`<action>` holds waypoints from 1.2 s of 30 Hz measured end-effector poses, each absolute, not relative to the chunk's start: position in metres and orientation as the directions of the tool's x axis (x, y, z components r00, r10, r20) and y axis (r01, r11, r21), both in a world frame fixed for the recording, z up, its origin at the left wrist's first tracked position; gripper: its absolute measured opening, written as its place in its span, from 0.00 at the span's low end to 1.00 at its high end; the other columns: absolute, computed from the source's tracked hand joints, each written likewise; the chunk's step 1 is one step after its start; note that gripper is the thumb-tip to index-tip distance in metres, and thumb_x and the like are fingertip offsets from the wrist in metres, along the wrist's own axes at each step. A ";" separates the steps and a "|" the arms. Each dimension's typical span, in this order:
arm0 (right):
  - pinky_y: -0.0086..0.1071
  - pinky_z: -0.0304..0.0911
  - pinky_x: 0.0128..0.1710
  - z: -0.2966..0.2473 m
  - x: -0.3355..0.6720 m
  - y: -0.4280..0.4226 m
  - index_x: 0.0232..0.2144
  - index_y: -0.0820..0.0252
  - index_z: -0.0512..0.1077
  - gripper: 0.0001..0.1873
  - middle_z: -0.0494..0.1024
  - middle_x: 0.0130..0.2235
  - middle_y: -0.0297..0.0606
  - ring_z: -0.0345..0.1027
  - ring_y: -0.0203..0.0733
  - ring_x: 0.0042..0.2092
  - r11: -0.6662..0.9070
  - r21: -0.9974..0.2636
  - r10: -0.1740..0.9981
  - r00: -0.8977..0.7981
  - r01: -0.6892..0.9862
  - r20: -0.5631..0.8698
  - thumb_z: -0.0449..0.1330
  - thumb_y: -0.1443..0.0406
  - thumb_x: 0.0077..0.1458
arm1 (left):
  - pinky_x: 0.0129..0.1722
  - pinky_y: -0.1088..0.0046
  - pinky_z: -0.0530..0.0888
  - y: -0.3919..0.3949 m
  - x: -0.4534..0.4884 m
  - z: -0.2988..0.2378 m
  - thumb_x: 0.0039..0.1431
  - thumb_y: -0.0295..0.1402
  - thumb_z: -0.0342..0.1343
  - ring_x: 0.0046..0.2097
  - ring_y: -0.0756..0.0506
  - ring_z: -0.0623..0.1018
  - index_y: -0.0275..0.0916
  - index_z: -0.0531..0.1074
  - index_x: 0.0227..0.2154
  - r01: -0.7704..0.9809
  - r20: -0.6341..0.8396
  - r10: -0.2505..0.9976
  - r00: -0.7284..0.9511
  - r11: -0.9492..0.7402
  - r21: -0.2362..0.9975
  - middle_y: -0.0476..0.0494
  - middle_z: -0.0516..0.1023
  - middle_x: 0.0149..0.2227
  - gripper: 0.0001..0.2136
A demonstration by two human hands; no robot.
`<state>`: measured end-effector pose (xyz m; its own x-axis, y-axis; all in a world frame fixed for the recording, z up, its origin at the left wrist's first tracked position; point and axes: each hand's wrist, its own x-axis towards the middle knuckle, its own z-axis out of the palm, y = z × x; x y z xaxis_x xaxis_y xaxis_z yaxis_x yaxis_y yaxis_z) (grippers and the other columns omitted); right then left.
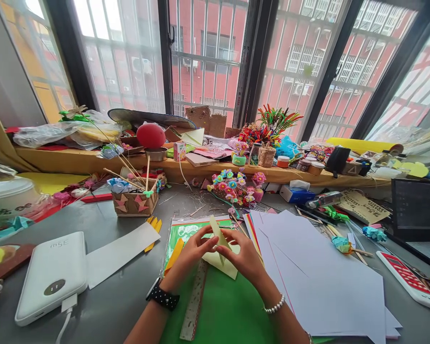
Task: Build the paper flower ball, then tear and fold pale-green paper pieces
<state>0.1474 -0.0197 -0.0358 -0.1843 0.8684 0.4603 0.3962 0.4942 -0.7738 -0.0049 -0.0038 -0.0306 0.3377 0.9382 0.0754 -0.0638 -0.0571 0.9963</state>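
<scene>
Between my two hands is a folded strip of pale yellow paper (218, 235), held upright and tilted. My left hand (197, 244) pinches it from the left with thumb and fingers. From the right, my right hand (244, 253) grips the same paper, thumb near its middle. Under the hands lies another pale yellow sheet (229, 270), partly covered by them. A ruler (194, 301) rests on the green sheet (224, 310) below my left hand. Folded orange paper (174, 253) sits beside my left wrist.
White paper sheets (318, 282) spread to the right, with a red and white calculator (412, 279) beyond. At left lie a white power bank (55, 272) and a white strip (121, 253). A cardboard box with sticks (136, 200) and crocheted flowers (232, 186) stand further back.
</scene>
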 end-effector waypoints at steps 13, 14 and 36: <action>0.28 0.60 0.29 -0.034 0.146 -0.022 0.32 0.62 0.70 0.12 0.74 0.30 0.37 0.66 0.38 0.30 0.490 -0.741 0.870 -0.208 0.460 0.446 0.47 0.66 0.52 | 0.35 0.68 0.72 -0.004 -0.009 -0.035 0.49 0.38 0.49 0.35 0.44 0.75 0.39 0.67 0.43 -0.111 0.108 0.933 0.342 -0.074 0.991 0.43 0.76 0.34 0.17; 0.27 0.59 0.27 -0.035 0.146 -0.021 0.30 0.62 0.70 0.12 0.74 0.28 0.37 0.65 0.38 0.29 0.470 -0.743 0.881 -0.195 0.477 0.432 0.47 0.66 0.52 | 0.35 0.69 0.72 -0.004 -0.009 -0.036 0.49 0.38 0.48 0.35 0.44 0.75 0.39 0.68 0.42 -0.106 0.101 0.942 0.321 -0.070 0.992 0.43 0.76 0.34 0.17; 0.32 0.65 0.36 -0.030 0.153 -0.022 0.35 0.61 0.71 0.11 0.76 0.36 0.40 0.69 0.43 0.37 0.408 -0.865 0.901 0.024 0.291 0.433 0.53 0.66 0.48 | 0.24 0.76 0.70 -0.014 0.006 -0.031 0.47 0.38 0.53 0.27 0.47 0.74 0.34 0.73 0.26 0.329 0.309 0.940 0.147 -0.341 0.881 0.45 0.77 0.25 0.11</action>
